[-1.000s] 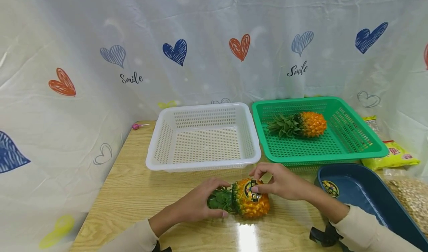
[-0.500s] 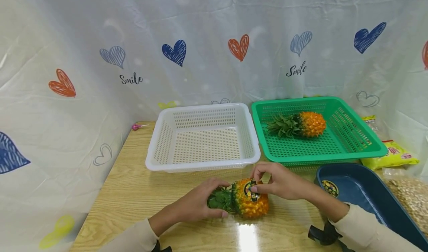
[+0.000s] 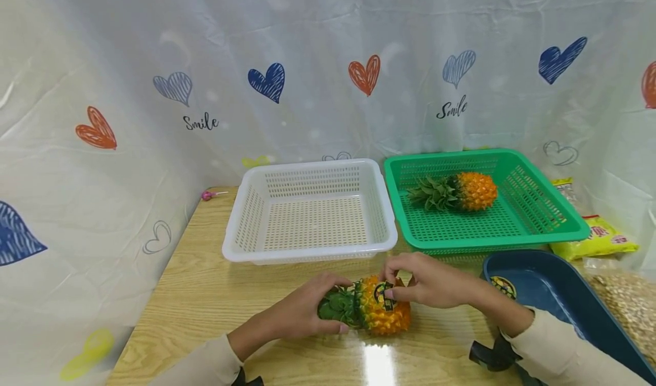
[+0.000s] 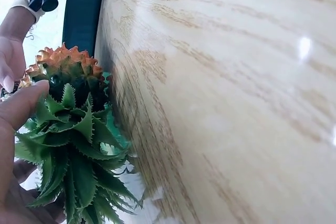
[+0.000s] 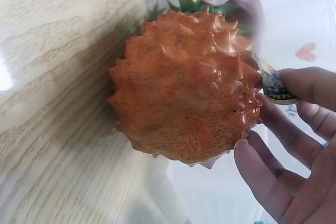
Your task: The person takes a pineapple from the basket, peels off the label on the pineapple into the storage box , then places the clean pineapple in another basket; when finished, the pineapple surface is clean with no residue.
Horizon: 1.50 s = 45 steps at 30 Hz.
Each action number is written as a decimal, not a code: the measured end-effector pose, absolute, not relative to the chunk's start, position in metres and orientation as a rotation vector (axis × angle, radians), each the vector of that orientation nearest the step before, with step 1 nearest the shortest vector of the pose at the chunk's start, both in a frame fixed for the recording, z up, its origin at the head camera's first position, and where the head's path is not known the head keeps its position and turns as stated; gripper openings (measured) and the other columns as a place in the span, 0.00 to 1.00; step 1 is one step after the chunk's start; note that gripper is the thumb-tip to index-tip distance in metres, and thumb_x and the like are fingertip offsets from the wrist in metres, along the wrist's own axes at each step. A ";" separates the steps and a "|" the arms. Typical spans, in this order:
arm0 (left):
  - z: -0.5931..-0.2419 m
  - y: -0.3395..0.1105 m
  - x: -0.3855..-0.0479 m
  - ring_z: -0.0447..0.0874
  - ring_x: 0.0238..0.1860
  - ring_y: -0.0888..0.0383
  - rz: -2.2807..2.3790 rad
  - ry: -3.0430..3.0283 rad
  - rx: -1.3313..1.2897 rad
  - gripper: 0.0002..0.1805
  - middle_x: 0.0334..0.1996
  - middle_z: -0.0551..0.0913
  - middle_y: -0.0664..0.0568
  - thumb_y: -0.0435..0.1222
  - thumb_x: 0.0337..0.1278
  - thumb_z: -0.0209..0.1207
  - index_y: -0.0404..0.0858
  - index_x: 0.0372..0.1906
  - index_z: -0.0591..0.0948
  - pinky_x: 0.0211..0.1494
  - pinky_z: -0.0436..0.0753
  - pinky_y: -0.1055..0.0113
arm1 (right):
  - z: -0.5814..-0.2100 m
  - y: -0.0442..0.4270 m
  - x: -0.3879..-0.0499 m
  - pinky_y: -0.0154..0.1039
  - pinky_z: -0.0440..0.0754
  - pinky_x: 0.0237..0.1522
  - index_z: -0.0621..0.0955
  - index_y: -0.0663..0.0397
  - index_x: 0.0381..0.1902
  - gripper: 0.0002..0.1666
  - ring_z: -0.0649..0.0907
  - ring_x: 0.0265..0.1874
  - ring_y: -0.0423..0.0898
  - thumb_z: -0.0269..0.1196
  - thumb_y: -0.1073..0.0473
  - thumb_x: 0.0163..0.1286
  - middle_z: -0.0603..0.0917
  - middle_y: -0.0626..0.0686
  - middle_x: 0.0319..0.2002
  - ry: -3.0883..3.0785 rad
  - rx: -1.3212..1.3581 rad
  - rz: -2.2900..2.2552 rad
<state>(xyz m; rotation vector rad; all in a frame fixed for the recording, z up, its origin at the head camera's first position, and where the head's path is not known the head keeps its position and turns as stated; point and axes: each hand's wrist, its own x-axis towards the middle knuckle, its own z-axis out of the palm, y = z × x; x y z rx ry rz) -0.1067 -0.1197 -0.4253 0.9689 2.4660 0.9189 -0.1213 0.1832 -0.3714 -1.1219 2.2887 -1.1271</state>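
A pineapple (image 3: 381, 312) lies on its side on the wooden table, its leafy crown to the left. The left hand (image 3: 302, 309) grips the crown, thumb on the near side and fingers on the far side; in the left wrist view the thumb lies along the green leaves (image 4: 79, 150). On the fruit is a round dark and yellow sticker (image 3: 382, 296). The right hand (image 3: 430, 280) pinches its edge with the thumb; in the right wrist view part of the sticker (image 5: 275, 87) stands off the orange skin (image 5: 184, 87), while other fingertips touch the fruit's side.
Behind the hands stand a white basket (image 3: 310, 255) and a green basket (image 3: 497, 241) holding another pineapple (image 3: 475, 191). At the right are a dark blue tray (image 3: 558, 292) with a round sticker (image 3: 504, 286), a yellow packet (image 3: 599, 238) and a bag of grains (image 3: 622, 295). A lollipop (image 3: 207, 195) lies back left.
The head view has shifted slightly. The right hand still pinches the sticker and has moved very little; the left hand keeps its grip on the crown.
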 end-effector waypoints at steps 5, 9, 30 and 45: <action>-0.425 -0.121 -0.106 0.73 0.64 0.56 0.920 2.458 0.956 0.40 0.68 0.70 0.58 0.58 0.58 0.66 0.55 0.73 0.65 0.64 0.77 0.52 | -0.369 0.182 -0.120 0.37 0.85 0.35 0.70 0.46 0.31 0.14 0.78 0.39 0.42 0.60 0.52 0.76 0.81 0.49 0.46 2.270 -1.130 -1.133; -0.425 -0.122 -0.106 0.72 0.64 0.57 0.921 2.449 0.947 0.40 0.68 0.69 0.58 0.58 0.58 0.66 0.56 0.72 0.65 0.64 0.77 0.53 | -0.367 0.182 -0.119 0.36 0.86 0.40 0.71 0.45 0.32 0.12 0.82 0.45 0.43 0.60 0.51 0.77 0.83 0.48 0.49 2.269 -1.121 -1.128; -0.429 -0.124 -0.108 0.72 0.64 0.57 0.953 2.393 0.910 0.40 0.68 0.68 0.59 0.61 0.58 0.64 0.60 0.73 0.63 0.63 0.77 0.53 | -0.372 0.197 -0.115 0.34 0.80 0.25 0.73 0.47 0.34 0.09 0.77 0.33 0.35 0.62 0.59 0.74 0.78 0.46 0.36 2.191 -1.159 -1.324; -0.424 -0.122 -0.111 0.71 0.67 0.55 0.935 2.366 0.894 0.40 0.71 0.67 0.57 0.62 0.60 0.62 0.60 0.74 0.61 0.65 0.76 0.51 | -0.378 0.230 -0.110 0.42 0.80 0.24 0.76 0.53 0.40 0.03 0.83 0.34 0.46 0.61 0.63 0.74 0.81 0.50 0.38 2.195 -0.947 -1.436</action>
